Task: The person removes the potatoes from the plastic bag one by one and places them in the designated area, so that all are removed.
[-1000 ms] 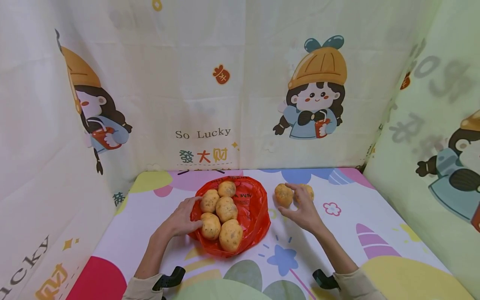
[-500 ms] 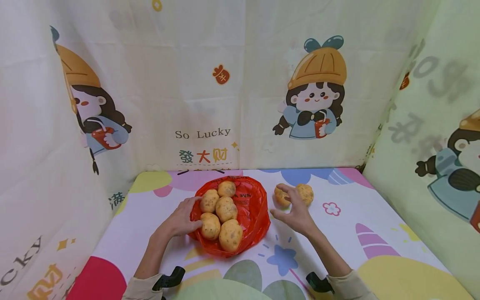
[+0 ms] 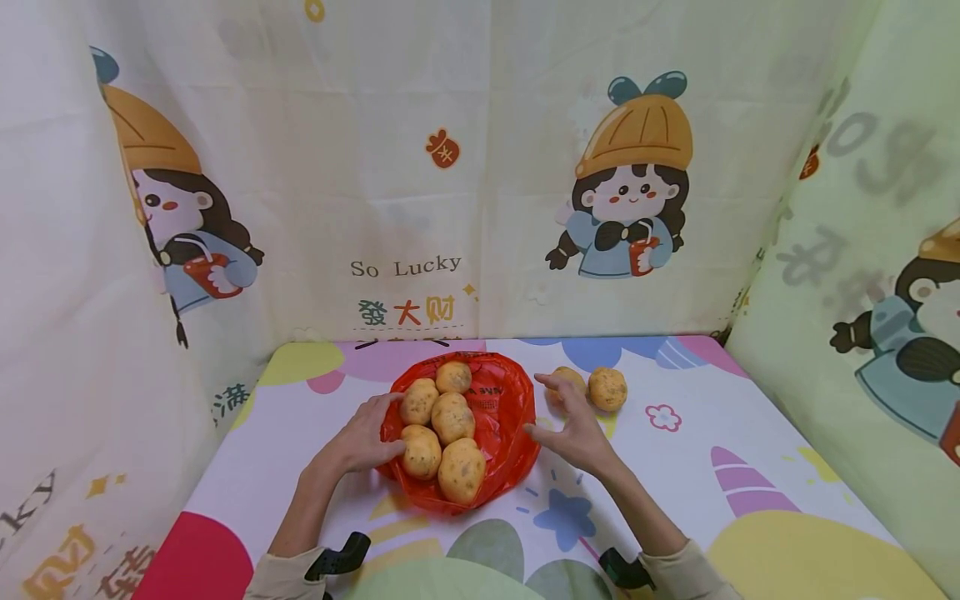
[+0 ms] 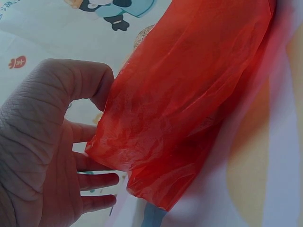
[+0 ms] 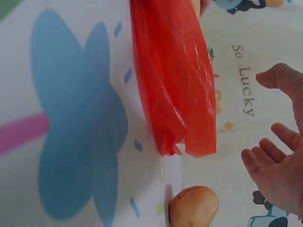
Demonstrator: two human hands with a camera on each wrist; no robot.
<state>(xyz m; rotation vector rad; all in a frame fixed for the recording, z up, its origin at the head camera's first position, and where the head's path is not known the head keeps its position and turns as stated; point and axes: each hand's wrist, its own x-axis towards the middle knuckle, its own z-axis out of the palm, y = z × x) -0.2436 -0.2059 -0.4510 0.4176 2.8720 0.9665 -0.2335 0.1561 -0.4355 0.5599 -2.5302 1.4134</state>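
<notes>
A red plastic bag (image 3: 510,442), its mouth spread wide, holds several potatoes (image 3: 453,418). My left hand (image 3: 369,433) is at the bag's left rim; in the left wrist view its thumb (image 4: 97,87) hooks over the edge and some fingertips pass behind the plastic. Close to the right rim hovers my right hand (image 3: 573,429), thumb and fingers spread, nothing between them. In the right wrist view this hand (image 5: 279,161) stands apart from the bag (image 5: 175,80). Behind it, one potato (image 3: 567,379) is partly hidden by the fingers, and another potato (image 3: 607,389) lies beside that one.
The table wears a printed cloth (image 3: 660,475) with bright shapes. A patterned curtain (image 3: 517,208) hangs at the back and on both sides. Black wrist mounts (image 3: 339,557) sit at both sleeves.
My right hand has moved left from the loose potatoes toward the bag's right rim, uncovering the right-hand potato. My left hand and the bag have stayed about the same.
</notes>
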